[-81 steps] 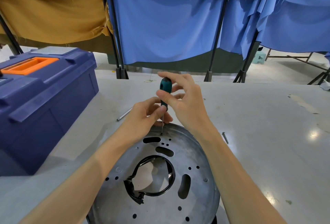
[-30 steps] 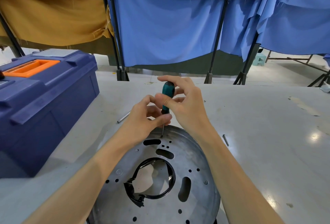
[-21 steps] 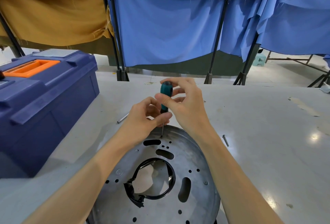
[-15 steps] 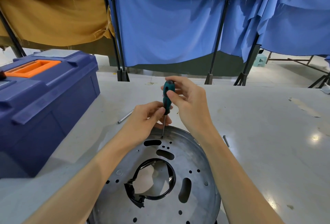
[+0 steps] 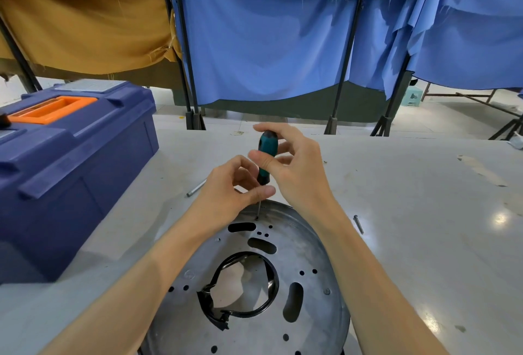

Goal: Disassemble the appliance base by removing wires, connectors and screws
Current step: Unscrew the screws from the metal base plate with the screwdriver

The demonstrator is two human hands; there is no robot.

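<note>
A round grey metal appliance base (image 5: 308, 264) lies flat on the table in front of me, pierced with holes and slots, with a black ring round its central opening. A teal-handled screwdriver (image 5: 265, 156) stands nearly upright with its tip on a screw near the base's far rim. My right hand (image 5: 294, 167) grips the handle from the right. My left hand (image 5: 226, 193) pinches the thin shaft just below the handle.
A dark blue toolbox (image 5: 70, 162) with an orange handle stands on the left of the table. A loose screw (image 5: 358, 224) lies right of the base, and a thin metal rod (image 5: 195, 188) lies left of my hands. Blue and tan cloths hang behind the table.
My right fingers have shifted round the screwdriver handle, which tilts slightly differently. The tip stays on the same screw and my left hand keeps its pinch on the shaft.
</note>
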